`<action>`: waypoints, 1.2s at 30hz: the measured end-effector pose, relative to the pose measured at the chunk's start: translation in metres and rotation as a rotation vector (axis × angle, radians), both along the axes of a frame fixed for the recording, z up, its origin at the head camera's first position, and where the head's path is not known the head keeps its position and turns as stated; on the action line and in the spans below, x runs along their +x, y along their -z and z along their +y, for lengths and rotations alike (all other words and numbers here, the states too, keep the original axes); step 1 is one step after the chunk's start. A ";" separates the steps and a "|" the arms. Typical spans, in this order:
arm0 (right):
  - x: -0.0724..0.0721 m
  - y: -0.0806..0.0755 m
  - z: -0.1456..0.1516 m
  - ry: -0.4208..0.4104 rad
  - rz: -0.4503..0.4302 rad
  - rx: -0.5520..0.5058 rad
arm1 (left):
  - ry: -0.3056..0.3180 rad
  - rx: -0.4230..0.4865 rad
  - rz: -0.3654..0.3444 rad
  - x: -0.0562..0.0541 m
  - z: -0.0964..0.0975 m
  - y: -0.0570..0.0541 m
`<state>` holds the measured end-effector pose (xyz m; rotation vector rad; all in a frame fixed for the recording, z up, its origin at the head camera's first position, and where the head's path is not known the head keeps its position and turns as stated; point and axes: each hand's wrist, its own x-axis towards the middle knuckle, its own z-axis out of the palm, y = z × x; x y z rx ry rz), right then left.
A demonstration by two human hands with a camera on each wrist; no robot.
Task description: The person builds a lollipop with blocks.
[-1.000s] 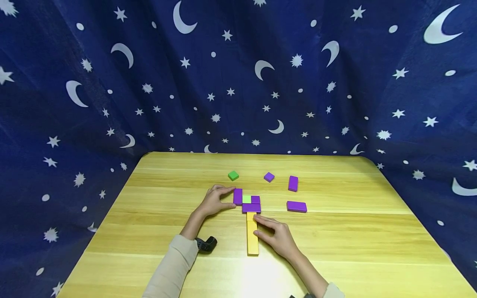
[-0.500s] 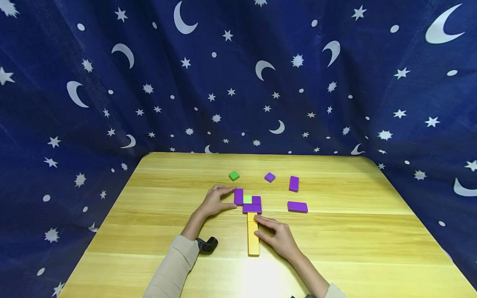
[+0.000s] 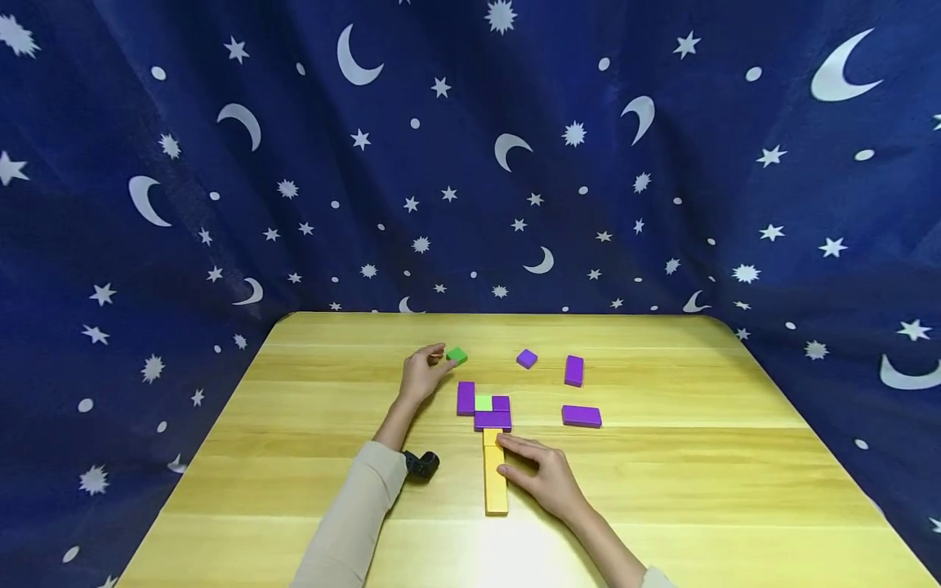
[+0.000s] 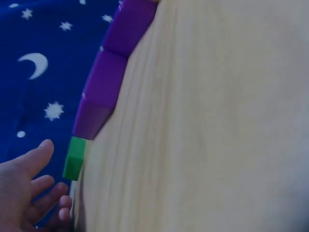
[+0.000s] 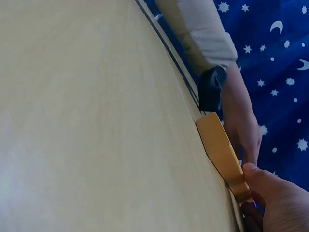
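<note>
My left hand (image 3: 421, 377) reaches to the far side of the table, its thumb and fingers spread around a small green block (image 3: 457, 356). In the left wrist view a gap shows between the hand (image 4: 29, 193) and that block (image 4: 75, 158). My right hand (image 3: 547, 480) touches the right side of the yellow blocks (image 3: 496, 482) with thumb and fingertips; they lie end to end in a column. Above them sit a flat purple block (image 3: 492, 420), a light green square (image 3: 483, 403), a small purple block (image 3: 501, 403) and an upright-lying purple block (image 3: 466, 398).
Loose on the wooden table (image 3: 698, 474) are a small purple block (image 3: 527, 358) and two longer purple ones, one farther back (image 3: 574, 371) and one nearer (image 3: 581, 416). Behind the table hangs a dark blue curtain (image 3: 456, 155) with moons and stars.
My left hand has left the purple block at the left of the arrangement and moved away from me to the green block. The right hand stays by the yellow blocks. The head view has shifted slightly.
</note>
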<state>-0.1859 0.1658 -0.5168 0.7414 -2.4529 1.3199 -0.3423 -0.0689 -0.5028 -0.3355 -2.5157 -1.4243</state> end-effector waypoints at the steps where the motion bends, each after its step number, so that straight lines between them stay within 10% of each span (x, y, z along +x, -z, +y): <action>1: 0.000 0.000 -0.001 -0.005 -0.007 0.000 | -0.025 0.002 -0.016 -0.003 0.000 0.000; 15: 0.002 0.001 0.000 0.014 -0.026 -0.007 | -0.098 -0.134 0.017 -0.009 0.015 0.007; 25: 0.003 0.001 0.001 0.014 -0.016 -0.001 | 0.257 0.023 -0.046 0.000 0.020 0.010; 36: 0.000 0.001 0.000 0.005 -0.016 0.000 | 0.379 -0.082 -0.019 0.000 0.022 0.012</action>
